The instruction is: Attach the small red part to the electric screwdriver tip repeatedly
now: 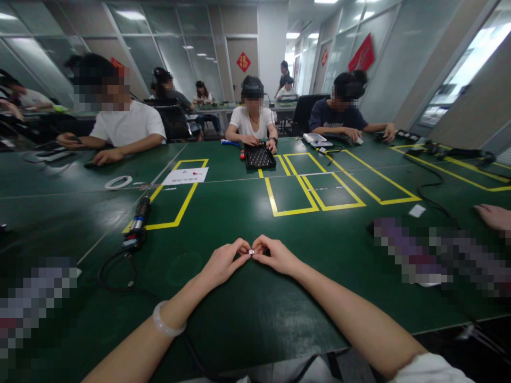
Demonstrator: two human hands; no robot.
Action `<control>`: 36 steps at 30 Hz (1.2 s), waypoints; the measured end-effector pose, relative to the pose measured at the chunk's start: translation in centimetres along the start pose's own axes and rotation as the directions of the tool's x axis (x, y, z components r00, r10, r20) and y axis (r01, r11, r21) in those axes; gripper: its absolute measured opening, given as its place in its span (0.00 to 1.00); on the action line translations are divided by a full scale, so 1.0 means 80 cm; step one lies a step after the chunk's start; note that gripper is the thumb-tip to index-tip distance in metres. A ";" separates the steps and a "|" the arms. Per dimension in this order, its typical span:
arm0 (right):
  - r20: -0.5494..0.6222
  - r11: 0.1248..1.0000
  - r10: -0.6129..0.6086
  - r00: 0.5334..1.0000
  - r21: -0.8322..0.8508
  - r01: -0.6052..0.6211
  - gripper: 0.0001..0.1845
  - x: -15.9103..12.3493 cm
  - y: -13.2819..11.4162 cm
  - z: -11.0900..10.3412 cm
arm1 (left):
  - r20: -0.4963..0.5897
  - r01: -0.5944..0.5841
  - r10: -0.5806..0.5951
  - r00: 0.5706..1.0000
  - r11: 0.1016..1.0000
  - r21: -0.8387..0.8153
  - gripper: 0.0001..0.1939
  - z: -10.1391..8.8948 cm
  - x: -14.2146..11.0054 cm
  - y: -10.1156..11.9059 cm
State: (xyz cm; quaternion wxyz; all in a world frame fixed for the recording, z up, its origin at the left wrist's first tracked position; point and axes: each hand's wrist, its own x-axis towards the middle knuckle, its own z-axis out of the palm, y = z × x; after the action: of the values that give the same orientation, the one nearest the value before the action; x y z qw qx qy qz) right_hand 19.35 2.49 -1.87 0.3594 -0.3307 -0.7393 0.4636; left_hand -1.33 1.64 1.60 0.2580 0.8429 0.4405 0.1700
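Note:
My left hand (225,260) and my right hand (277,255) meet above the green table, fingertips almost touching. Between them is a tiny silvery-white piece (251,252), pinched from both sides by thumbs and fingers. It is too small for me to tell its kind. A pale bangle (168,321) circles my left wrist. Both hands are closed, and the fingers partly cover the piece.
A black cylindrical tool (139,215) with a cable lies to the left. Beyond are a white sheet (186,175), a white ring (118,182) and yellow tape outlines (295,214). Across the table (223,330), a person handles a black tray (259,166); others sit nearby.

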 end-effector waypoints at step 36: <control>-0.006 0.996 0.022 1.000 -0.089 -0.022 0.07 -0.001 0.004 -0.006 | -0.521 0.918 -0.757 0.395 0.346 0.193 0.38 -0.171 -0.096 -0.224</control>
State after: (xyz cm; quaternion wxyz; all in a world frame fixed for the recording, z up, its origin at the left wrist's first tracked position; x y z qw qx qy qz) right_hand 19.83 2.70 -2.03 0.3412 -0.3558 -0.7545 0.4333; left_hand -24.35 7.74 1.78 0.0230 0.4768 0.8776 0.0449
